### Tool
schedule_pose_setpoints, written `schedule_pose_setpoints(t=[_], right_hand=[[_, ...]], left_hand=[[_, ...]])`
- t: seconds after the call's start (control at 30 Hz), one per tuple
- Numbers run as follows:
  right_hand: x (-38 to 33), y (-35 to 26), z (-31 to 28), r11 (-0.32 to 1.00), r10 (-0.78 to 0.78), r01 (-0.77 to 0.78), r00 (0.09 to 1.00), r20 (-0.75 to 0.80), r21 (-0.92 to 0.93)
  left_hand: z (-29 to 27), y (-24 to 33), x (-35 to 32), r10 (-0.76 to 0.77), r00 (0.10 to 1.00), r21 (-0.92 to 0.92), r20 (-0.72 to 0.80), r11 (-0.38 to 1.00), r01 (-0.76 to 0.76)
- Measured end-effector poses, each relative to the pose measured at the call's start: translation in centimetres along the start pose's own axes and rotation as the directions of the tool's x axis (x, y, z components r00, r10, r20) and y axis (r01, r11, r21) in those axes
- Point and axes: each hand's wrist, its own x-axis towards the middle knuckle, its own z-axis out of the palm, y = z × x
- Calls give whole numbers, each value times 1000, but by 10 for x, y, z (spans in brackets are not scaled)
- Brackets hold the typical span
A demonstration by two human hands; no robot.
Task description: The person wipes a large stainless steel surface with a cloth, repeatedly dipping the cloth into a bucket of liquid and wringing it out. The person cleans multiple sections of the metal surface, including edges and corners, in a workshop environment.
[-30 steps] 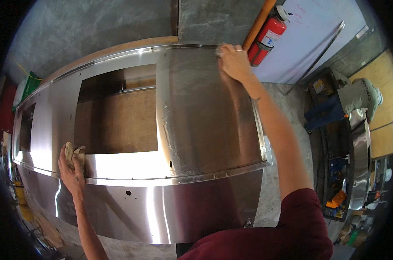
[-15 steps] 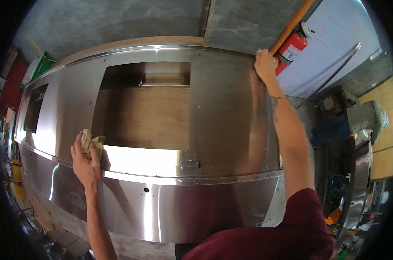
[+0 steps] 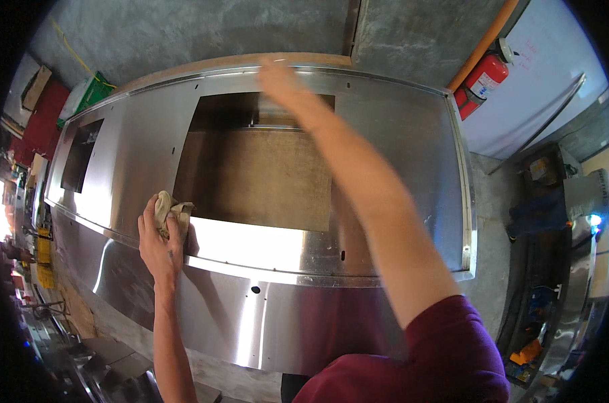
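A wide stainless steel counter [image 3: 398, 168] with a large rectangular cutout fills the middle of my view. Through the cutout a brown wooden board [image 3: 257, 174] shows below. My left hand [image 3: 158, 235] is closed on a crumpled beige rag [image 3: 177, 213], resting on the steel by the cutout's near left corner. Reaching over the cutout, my right hand [image 3: 277, 79] is at the counter's far edge. Motion smears its fingers, so I cannot see whether it holds anything.
A red fire extinguisher [image 3: 487, 79] hangs beside an orange pipe [image 3: 486, 43] at the far right. Beyond the counter stands a grey wall [image 3: 204, 30]. A person [image 3: 536, 211] is at a bench on the right, near a bright spark of light.
My right hand has left the counter's far right corner and swung left along the far edge. The left hand stays on the rag in much the same place. My view has shifted slightly.
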Motion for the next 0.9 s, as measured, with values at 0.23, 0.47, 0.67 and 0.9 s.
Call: schedule_pose_setpoints(t=[0.23,0.47,0.67,0.9], right_hand=[[-253,191,-147,909,413,-414,910,-25,-44],[-119,80,-36,958,283,-265,930,-234,105],[-122,76,-50,866,43,-7,997,-61,500],[-276,106,-152,797,507,-474,862,11,374]], left_hand=[[-4,4,-2,-34,999,5,1,999,34],[-7,5,-5,-29,1000,49,-1,998,29],[-9,0,-5,64,997,-17,31,998,-63],[-15,-2,-16,-52,997,66,48,997,49]])
